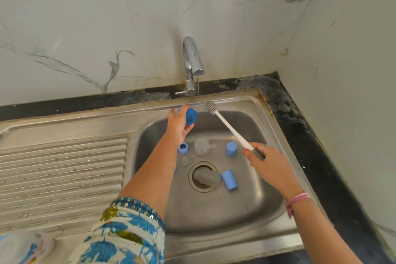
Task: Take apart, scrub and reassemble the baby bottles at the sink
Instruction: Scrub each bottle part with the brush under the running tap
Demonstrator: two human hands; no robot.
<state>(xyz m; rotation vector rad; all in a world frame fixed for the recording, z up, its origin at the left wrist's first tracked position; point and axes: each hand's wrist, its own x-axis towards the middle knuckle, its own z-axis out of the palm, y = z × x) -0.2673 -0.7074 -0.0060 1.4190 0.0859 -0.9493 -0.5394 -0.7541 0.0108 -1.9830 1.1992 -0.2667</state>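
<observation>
Nearest me, my right hand [264, 162] curls its fingers round the grey grip of the bottle brush [230, 128], bristles raised toward the sink's [214, 216] back rim. On the basin floor lie blue caps [229, 180] and a clear bottle [201, 146]. Beyond, my left hand [179, 123] grips a blue bottle part [191, 115] under the trickling tap [191, 64], before the marble wall [85, 17].

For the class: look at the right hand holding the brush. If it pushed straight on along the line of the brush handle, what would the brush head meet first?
Probably the thin water stream under the tap. The right hand aims the bottle brush up and leftward. Its bristles are just short of the sink's back rim. Depth is unclear.
</observation>
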